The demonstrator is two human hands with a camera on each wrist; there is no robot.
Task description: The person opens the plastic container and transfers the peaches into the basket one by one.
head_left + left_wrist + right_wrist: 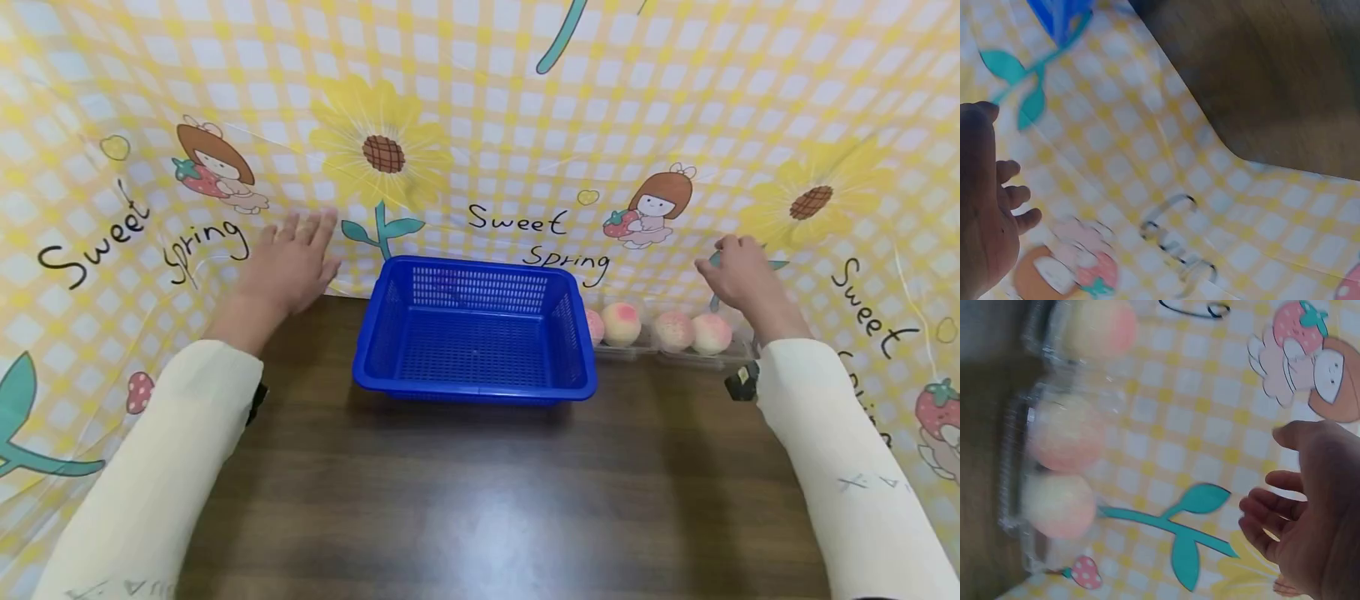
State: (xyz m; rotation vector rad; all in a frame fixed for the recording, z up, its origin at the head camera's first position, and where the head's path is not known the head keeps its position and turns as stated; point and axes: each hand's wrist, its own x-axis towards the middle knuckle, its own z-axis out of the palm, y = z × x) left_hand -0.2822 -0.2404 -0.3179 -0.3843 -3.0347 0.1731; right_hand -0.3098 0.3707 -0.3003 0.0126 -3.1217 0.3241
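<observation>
Two hands hold nothing: left hand [291, 263] extended, frame left; right hand [744, 277] relaxed, frame right. The blue basket [474, 391] stands at centre, apparently for either hand's reach; right of it, clear trays [697, 361] presumably stop the peaches [622, 324] rolling.

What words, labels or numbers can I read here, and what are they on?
"Sweet Spring": on the checked cloth, left of the blue basket.
"Sweet Spring": on the cloth, beyond the blue basket.
"Sweet": on the cloth at right; the word below is partly covered by the right sleeve.
Marks on that sleeve and the left sleeve: unclear.
Wrist views: lettering too blurred or cut off.
</observation>
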